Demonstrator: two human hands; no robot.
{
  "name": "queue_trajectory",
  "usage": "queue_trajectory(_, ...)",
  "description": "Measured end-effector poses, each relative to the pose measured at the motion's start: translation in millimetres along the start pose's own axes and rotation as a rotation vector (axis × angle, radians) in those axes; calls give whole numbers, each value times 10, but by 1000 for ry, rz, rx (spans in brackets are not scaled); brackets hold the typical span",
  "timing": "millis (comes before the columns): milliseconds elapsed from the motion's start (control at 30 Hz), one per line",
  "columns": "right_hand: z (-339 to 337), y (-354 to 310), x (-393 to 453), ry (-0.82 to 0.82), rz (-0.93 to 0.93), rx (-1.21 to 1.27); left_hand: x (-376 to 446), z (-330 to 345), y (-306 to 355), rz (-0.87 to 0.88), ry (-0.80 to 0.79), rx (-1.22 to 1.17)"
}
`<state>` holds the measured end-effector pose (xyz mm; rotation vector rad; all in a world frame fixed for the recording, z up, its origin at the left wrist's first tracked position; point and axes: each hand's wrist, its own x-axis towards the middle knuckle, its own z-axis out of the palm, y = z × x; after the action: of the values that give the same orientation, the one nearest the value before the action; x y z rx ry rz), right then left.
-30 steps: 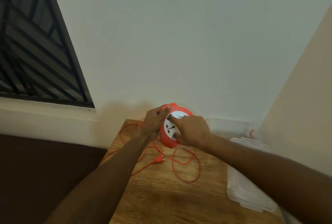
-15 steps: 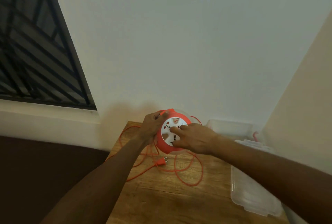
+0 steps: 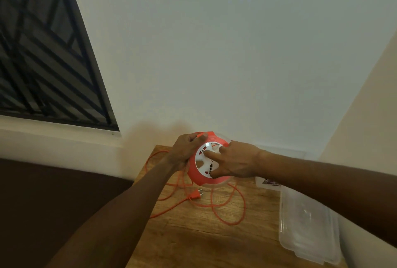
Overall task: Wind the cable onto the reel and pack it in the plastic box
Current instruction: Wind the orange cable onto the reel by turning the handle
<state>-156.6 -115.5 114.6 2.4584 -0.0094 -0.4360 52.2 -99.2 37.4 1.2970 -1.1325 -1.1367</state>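
Reel held tilted above desk far edge. Left hand clamped on rim, thumb on top; right hand fingers splayed on white face, index in spoke slot. Cable loose on desk, plug below reel. Face rotated since 0.5 s ago. Plastic box at right edge. No legible writing.

A: How much of the round orange cable reel with the white socket face is covered?
B: Its left rim sits behind the left hand, and the right hand hides the face's right half.
A: And the clear plastic box?
B: Mostly behind the right forearm; its contents can't be made out. The clear plastic lid is partly hidden too. The wooden table runs off the bottom edge
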Motion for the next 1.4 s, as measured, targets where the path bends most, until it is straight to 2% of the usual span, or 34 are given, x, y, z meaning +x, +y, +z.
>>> queue_trajectory(233,-136,9,44,-76,61,13,-21,-29,5,-14,-82,-12)
queue_trajectory(433,-231,-9,107,-121,127,-19,47,7,3,-4,-39,40)
queue_trajectory(800,-111,-76,195,-118,269,84,53,131,106,1,-16,35)
queue_trajectory(967,1,-69,224,-39,289,135,43,142,102,22,13,34)
queue_trajectory(1000,42,-75,237,-4,381,186,36,148,111,41,34,17)
queue_trajectory(1067,107,-121,272,138,748,489,20,184,152,88,120,-43)
queue_trajectory(1133,123,-209,385,308,1125,1042,2,221,177,144,206,-88)
queue_trajectory(1167,124,-252,457,390,1230,1311,-2,235,175,167,231,-87)
queue_trajectory(1233,105,-327,558,490,1322,1707,-14,248,144,191,260,-83)
queue_trajectory(1300,75,-402,592,533,1331,1987,-27,257,106,185,276,-103)
queue_trajectory(1333,33,-443,581,526,1305,2041,-25,256,92,172,286,-111)
queue_trajectory(1367,11,-484,561,507,1262,1993,-16,248,85,156,294,-132)
queue_trajectory(1400,-7,-525,529,482,1202,1828,-9,231,82,137,294,-157)
